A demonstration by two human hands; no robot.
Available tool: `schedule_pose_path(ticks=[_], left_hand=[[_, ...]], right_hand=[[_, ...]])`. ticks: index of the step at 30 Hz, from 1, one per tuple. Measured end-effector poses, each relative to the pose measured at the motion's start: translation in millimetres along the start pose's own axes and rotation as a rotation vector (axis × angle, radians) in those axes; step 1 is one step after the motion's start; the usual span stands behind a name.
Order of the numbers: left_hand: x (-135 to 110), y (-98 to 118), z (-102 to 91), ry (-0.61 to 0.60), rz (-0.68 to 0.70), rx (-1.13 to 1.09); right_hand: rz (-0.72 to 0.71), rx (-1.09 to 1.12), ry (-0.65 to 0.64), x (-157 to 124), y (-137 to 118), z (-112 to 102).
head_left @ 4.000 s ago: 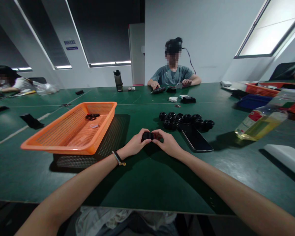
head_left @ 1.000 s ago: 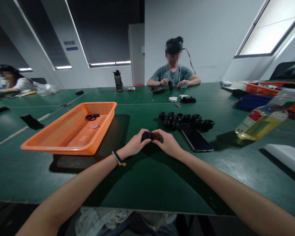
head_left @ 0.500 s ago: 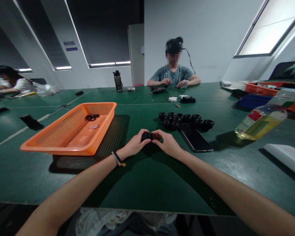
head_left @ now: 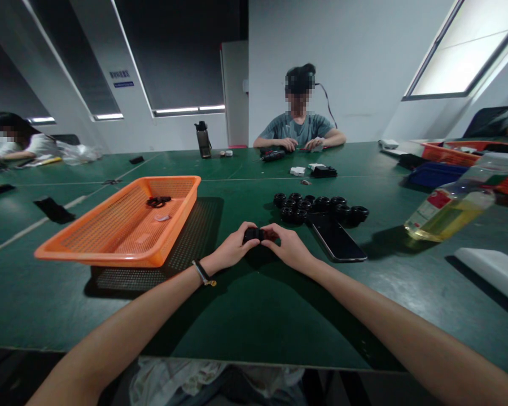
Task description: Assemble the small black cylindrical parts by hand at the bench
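Between my hands, just above the green table (head_left: 254, 316), is a small black rounded part (head_left: 253, 234); its exact kind is too small to make out. My left hand (head_left: 232, 246) grips its left side between thumb and fingers. On the other side, the thumb and fingertips of my right hand (head_left: 288, 246) pinch its right end. Fingers cover much of the part. Right of and beyond my hands sits a cluster of several shiny black round parts (head_left: 322, 204). A dark-screened phone (head_left: 336, 237) lies against that cluster, right of my right hand.
An orange perforated basket (head_left: 169, 242) stands at left, with a coiled black cable (head_left: 158, 202) in it. To the right are a bottle of yellow liquid (head_left: 449, 208) and a white box (head_left: 497, 273). Across the table a person (head_left: 300, 127) works beside a power drill (head_left: 273, 154).
My hands stay in nearly the same place, both holding the black part. The hands of the person opposite have shifted slightly lower.
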State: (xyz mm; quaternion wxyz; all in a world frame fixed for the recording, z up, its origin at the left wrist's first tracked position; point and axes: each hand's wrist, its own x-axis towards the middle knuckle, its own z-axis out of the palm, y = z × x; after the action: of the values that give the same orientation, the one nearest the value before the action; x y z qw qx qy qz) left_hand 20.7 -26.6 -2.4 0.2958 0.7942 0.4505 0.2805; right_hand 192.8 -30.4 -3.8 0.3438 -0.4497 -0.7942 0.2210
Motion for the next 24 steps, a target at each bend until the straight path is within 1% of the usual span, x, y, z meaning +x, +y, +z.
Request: schedule_pose_path(ticks=[8, 24], left_hand=[[-0.2, 0.0, -0.4, -0.008, -0.001, -0.004], [-0.5, 0.2, -0.9, -0.017, -0.002, 0.004]], right_hand=[[-0.018, 0.018, 0.002, -0.4, 2.9, 0.7], [-0.002, 0.007, -0.012, -0.8, 2.4, 0.4]])
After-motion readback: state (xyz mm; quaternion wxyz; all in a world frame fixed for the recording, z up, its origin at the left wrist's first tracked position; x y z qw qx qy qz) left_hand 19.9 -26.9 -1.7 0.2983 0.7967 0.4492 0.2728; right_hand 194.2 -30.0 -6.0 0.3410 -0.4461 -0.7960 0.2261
